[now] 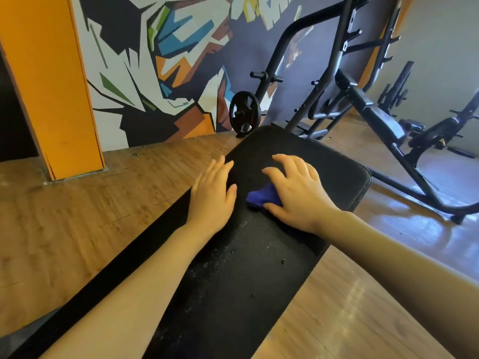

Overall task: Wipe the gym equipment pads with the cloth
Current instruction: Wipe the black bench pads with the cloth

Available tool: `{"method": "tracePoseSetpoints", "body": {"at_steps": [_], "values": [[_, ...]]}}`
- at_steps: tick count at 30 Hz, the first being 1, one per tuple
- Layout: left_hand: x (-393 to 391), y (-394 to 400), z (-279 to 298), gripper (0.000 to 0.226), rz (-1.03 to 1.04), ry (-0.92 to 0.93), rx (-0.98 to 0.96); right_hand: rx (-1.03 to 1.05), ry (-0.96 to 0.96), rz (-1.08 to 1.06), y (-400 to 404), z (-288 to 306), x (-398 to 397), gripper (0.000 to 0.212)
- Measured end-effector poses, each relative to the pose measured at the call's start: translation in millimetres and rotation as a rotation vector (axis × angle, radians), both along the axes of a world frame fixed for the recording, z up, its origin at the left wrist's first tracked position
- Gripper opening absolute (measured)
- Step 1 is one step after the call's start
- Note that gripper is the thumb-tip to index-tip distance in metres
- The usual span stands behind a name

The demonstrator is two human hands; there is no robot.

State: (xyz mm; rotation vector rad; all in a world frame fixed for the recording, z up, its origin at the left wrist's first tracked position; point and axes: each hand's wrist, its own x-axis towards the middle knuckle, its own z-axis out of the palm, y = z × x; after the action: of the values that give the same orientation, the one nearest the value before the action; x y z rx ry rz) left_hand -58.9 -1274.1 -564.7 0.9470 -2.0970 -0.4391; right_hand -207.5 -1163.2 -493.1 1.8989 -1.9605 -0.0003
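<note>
A black bench pad [259, 268] runs away from the person across a wooden floor [77, 229]. The right hand [295, 189] lies on the pad with fingers spread and slightly arched, covering a bunched blue cloth [261, 198]; the cloth sticks out at the thumb side, and the thumb seems to tuck against it, though the hold underneath is hidden. The left hand [211, 193] rests flat near the pad's left edge, fingers straight and close together. White specks dot the pad's nearer surface. Behind stand a weight plate [245, 114], a dark rack [331, 73] and an orange pillar [49, 81].
</note>
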Motion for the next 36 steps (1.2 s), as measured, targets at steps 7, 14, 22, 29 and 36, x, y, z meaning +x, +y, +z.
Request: {"method": "tracePoseSetpoints", "body": {"at_steps": [7, 14, 22, 29, 36], "values": [[22, 30, 14, 0.029, 0.036, 0.285, 0.187, -0.047, -0.162, 0.025, 6, 8, 23, 0.031], [20, 44, 30, 0.035, -0.216, 0.740, 0.886, 0.044, -1.078, 0.104, -26, 15, 57, 0.022], [21, -2, 44, 0.051, 0.032, 0.567, 0.378, -0.020, -0.013, 0.071, -45, 14, -16, 0.048], [-28, -5, 18, 0.046, -0.031, 0.164, 0.253, 0.080, -0.051, 0.002, -56, 0, -31, 0.049], [-27, -16, -7, 0.052, -0.002, -0.168, -0.030, 0.062, -0.048, 0.000, -58, -3, -31, 0.048]]}}
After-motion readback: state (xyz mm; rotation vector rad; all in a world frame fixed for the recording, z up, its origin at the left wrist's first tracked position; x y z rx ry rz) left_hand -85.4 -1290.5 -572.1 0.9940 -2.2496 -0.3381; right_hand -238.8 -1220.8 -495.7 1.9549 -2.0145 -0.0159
